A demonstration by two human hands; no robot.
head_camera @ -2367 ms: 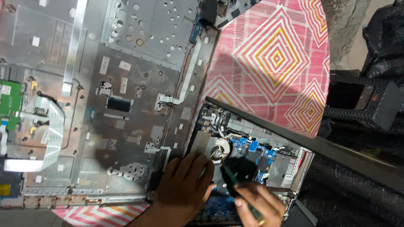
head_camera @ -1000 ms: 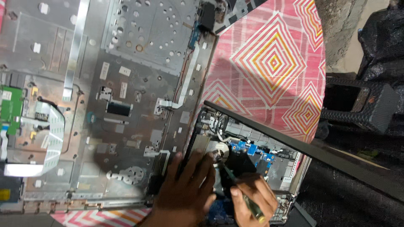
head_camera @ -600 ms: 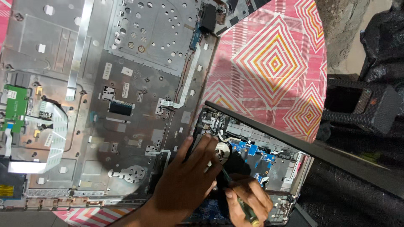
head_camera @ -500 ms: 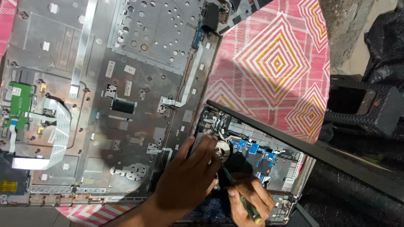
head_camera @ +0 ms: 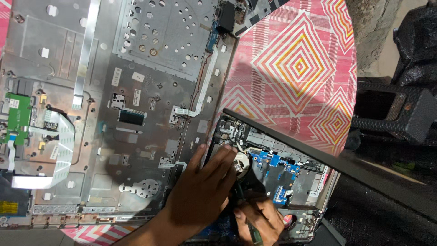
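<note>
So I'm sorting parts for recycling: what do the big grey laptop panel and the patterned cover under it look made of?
Grey panel: probably stamped sheet metal, dull silver, with punched holes and pressed ridges. Patterned cover: likely woven cloth or plastic matting; it lies flat, printed with pink diamonds.

Room is tight in the lower middle of the frame: the left hand [head_camera: 200, 191] and right hand [head_camera: 259, 218] fill the open laptop base [head_camera: 291, 177]. Its dark raised edge [head_camera: 327, 157] bars entry from the upper right. The grey metal cover [head_camera: 136, 105] spreads across the left. The patterned cloth [head_camera: 296, 68], upper right, lies bare.
</note>
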